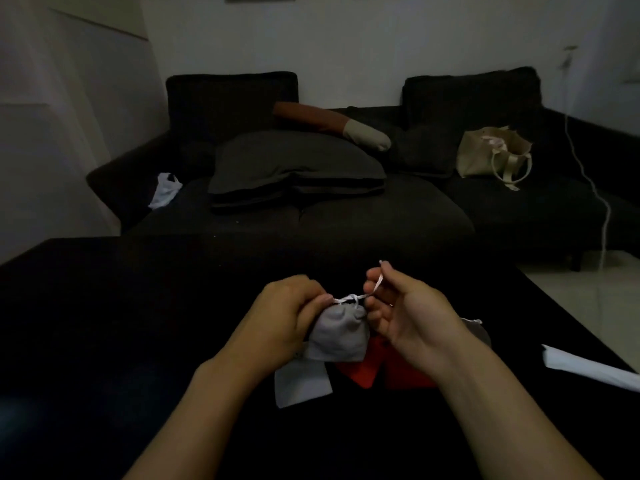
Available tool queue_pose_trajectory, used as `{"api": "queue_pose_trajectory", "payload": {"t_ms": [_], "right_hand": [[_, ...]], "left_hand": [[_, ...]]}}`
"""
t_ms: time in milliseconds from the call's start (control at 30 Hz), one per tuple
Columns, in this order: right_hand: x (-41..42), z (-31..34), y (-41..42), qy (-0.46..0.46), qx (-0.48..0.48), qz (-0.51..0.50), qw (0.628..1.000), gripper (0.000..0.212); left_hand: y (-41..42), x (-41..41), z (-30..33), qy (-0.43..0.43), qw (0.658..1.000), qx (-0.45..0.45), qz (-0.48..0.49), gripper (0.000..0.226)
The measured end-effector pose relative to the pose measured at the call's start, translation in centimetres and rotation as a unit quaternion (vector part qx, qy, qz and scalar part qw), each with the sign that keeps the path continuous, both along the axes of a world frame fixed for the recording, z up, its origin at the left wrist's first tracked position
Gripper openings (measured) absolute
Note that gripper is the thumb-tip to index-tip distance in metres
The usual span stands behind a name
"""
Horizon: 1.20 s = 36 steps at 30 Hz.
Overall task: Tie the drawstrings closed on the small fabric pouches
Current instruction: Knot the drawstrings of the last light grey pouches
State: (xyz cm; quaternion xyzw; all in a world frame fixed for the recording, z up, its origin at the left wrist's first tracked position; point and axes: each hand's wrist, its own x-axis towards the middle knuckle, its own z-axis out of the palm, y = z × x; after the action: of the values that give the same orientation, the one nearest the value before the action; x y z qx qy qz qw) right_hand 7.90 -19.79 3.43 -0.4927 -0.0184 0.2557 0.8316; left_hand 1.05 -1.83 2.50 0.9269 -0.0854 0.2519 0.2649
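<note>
A small grey fabric pouch hangs above the black table, its neck gathered by a white drawstring. My left hand pinches the left end of the string at the pouch's neck. My right hand pinches the right end, which runs up between its fingers. Under the pouch lie a flat grey pouch and red pouches. Another greyish pouch shows behind my right wrist, mostly hidden.
The black table fills the foreground. A white folded sheet lies at its right edge. Beyond stands a dark sofa with cushions, a beige tote bag and a white cloth. A white cable hangs at right.
</note>
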Motion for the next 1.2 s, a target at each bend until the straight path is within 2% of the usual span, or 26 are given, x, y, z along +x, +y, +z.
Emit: {"api": "queue_pose_trajectory", "payload": {"t_ms": [100, 200, 300, 367, 533, 633, 767, 900, 1033, 1100, 1200], "right_hand": [[-0.2, -0.3, 0.6, -0.047, -0.014, 0.009, 0.999, 0.021], [-0.5, -0.3, 1.4, -0.048, 0.013, 0.003, 0.999, 0.021], [-0.9, 0.0, 1.8, -0.021, 0.057, 0.009, 0.998, 0.021], [-1.0, 0.2, 1.6, -0.015, 0.066, 0.009, 0.998, 0.022], [-0.8, 0.7, 0.6, -0.077, 0.023, 0.016, 0.997, 0.021], [-0.8, 0.6, 0.6, -0.122, -0.008, 0.024, 0.992, 0.023], [-0.7, 0.5, 0.7, -0.125, -0.012, 0.045, 0.991, 0.024], [-0.6, 0.8, 0.1, -0.134, 0.003, 0.047, 0.99, 0.025], [-0.5, 1.3, 0.0, -0.167, 0.016, -0.038, 0.985, 0.026], [-0.5, 1.3, 0.2, -0.185, 0.011, -0.065, 0.981, 0.026], [-0.8, 1.0, 0.5, -0.178, 0.022, -0.04, 0.983, 0.025]], "left_hand": [[-1.1, 0.1, -0.2, 0.043, 0.993, -0.1, 0.041, 0.027], [-2.4, 0.2, -0.1, 0.098, 0.972, -0.211, 0.029, 0.036], [-3.6, 0.4, 0.5, 0.122, 0.931, -0.343, -0.002, 0.039], [-3.6, 0.6, 0.5, 0.113, 0.911, -0.396, -0.005, 0.042], [-3.0, 0.4, 0.7, 0.1, 0.898, -0.428, -0.033, 0.043], [-2.8, 0.2, 0.8, 0.102, 0.916, -0.383, -0.062, 0.051], [-2.6, -0.2, 1.0, 0.103, 0.931, -0.336, -0.095, 0.054], [-1.8, -0.2, 0.9, 0.043, 0.941, -0.332, -0.05, 0.052], [-1.7, 0.1, 0.8, -0.012, 0.947, -0.32, 0.004, 0.057], [-2.0, 0.3, 0.8, -0.012, 0.945, -0.327, 0.0, 0.057], [-1.8, 0.3, 0.7, 0.005, 0.939, -0.343, -0.02, 0.057]]}}
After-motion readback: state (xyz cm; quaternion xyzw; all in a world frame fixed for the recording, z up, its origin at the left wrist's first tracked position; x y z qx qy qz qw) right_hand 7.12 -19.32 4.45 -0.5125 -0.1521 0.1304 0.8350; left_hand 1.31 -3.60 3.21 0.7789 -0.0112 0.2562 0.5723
